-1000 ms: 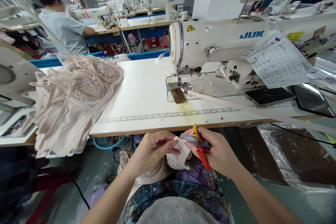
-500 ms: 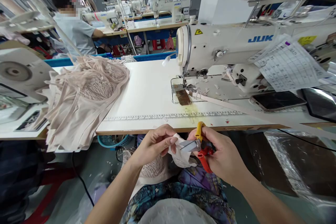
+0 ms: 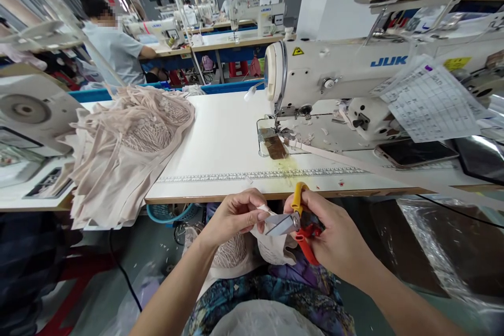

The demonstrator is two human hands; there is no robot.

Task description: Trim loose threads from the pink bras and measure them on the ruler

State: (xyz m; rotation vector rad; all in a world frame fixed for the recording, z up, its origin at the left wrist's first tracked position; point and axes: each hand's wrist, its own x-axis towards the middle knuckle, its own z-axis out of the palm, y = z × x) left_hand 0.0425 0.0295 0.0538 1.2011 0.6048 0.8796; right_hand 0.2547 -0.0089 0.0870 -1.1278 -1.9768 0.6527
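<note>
In front of the table edge, my left hand (image 3: 242,215) pinches the edge of a beige lace bra (image 3: 230,253) between thumb and fingers. The rest of the bra hangs over my lap. My right hand (image 3: 331,226) is closed around scissors (image 3: 286,223) with one yellow and one red handle loop. Their blades point left, lying against the fabric just beside my left fingertips. Whether the blades are fully closed is hard to make out.
A JUKI sewing machine (image 3: 334,68) stands behind the hands, a beige strap (image 3: 346,160) running right from its needle area. A heap of beige bras (image 3: 129,147) lies left. A phone (image 3: 419,152) rests at right. A blue basket (image 3: 172,213) sits under the table. A co-worker (image 3: 114,47) sits at far left.
The scissor blades have tilted so their tips point lower, and they have shifted slightly left over the fabric. Both hands keep their hold.
</note>
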